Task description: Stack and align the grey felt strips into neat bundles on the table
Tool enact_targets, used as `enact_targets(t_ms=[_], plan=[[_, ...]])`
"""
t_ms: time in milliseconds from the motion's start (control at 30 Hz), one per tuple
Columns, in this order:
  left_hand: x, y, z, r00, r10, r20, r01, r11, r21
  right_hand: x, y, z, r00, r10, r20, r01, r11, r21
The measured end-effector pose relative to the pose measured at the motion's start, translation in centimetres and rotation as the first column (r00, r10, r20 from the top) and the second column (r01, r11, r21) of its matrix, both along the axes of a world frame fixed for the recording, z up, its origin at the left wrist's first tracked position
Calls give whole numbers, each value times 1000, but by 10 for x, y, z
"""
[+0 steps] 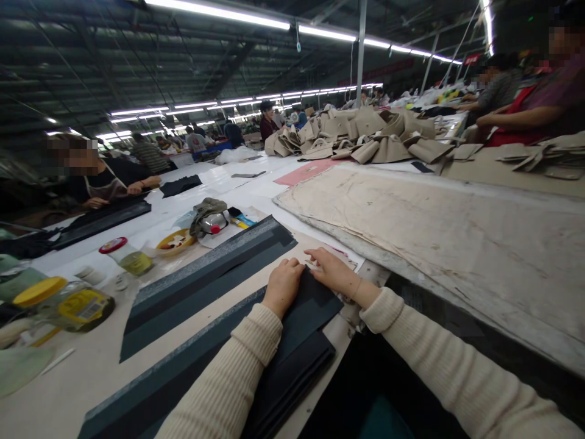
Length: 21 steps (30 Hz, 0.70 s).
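Now pressing down on dark fabric (304, 332), stacked at the near table (68, 390) edge. Left hand (283, 285) curled, knuckles on the top ply; right hand (333, 272) flat, fingers straight, gripping nothing. Likely squaring plies; calls for even pressure. 2 strips (205, 286) just beside.

My left hand (283, 282) is curled into a loose fist, knuckles up, pressing down. My right hand (331, 271) lies flat just beside it, fingers stretched leftward. Cream ribbed sleeves (237, 366) cover both arms.
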<state>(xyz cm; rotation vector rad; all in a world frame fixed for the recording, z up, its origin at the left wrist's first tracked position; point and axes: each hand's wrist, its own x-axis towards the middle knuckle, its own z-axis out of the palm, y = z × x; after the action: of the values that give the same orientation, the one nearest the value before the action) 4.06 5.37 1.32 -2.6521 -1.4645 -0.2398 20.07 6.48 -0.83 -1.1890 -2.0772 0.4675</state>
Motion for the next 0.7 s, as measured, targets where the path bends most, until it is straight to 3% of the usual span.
enact_targets(t_ms=[133,333,500,700], plan=[[1,0,-1,1000,-23,3,23,1000,20,-11,2,2,989,147,23,-148,987,55],[-2,2,-2,998,-18,65,17,1000,8,-14,-2,7,981,105,162,-103,995,-18],[-26,1,-4,983,-23,180,34,998,-61,-15,-6,12,931,119,346,-130,991,9],[-47,-12,-7,975,-41,218,49,998,-29,-16,-5,14,878,149,455,-183,983,32]])
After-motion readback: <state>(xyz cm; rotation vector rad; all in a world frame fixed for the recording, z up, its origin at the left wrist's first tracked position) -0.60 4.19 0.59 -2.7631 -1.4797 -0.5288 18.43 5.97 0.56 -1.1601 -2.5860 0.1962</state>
